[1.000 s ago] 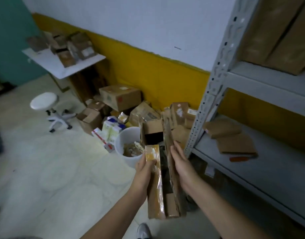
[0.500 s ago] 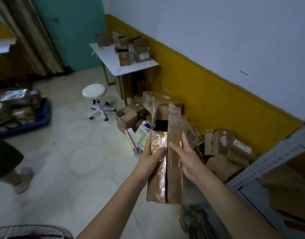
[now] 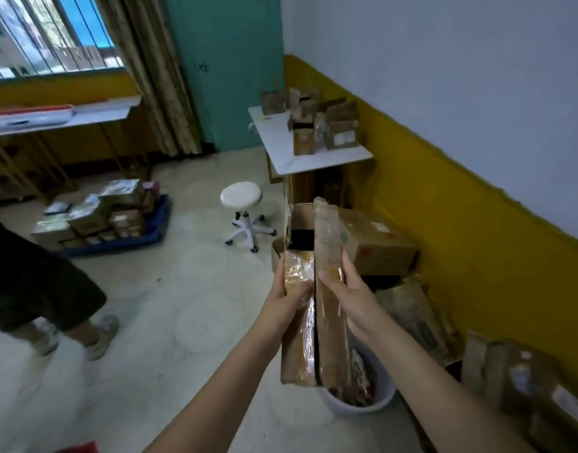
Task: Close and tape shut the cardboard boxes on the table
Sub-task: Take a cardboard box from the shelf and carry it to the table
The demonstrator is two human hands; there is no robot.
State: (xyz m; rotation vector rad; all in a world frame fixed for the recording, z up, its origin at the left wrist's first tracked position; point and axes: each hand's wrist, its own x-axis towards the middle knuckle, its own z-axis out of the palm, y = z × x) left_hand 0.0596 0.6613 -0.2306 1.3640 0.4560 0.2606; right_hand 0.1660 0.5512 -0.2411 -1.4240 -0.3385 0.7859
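Status: long narrow brown cardboard box (image 3: pixel 331 338) is held in the air in front of the person, lengthways away from the body, i.e. not on the white counter (image 3: pixel 317 163). Left hand (image 3: pixel 290 295) grip is wrapped round the left long flap, thumb on top. Right hand (image 3: pixel 353 289) grip is wrapped round the right side, thumb pressing the right flap down. Both long flaps are folded in and nearly meet, w/ a dark slit btwn them along the length. Far end gapes: black opening visible, end flap standing up. Flaps carry glossy wrinkled old tape; no fresh strip across the seam afaict, but the view is dim so can't be sure. No tape roll in either hand. Several small brown cardboard boxes (image 3: pixel 341 135) sit on the counter across the room, some w/ flaps up, so prob unsealed. Est: this box half closed, nothing taped, counter batch not started. Left to do: shut far end, tape seam, repeat for counter boxes
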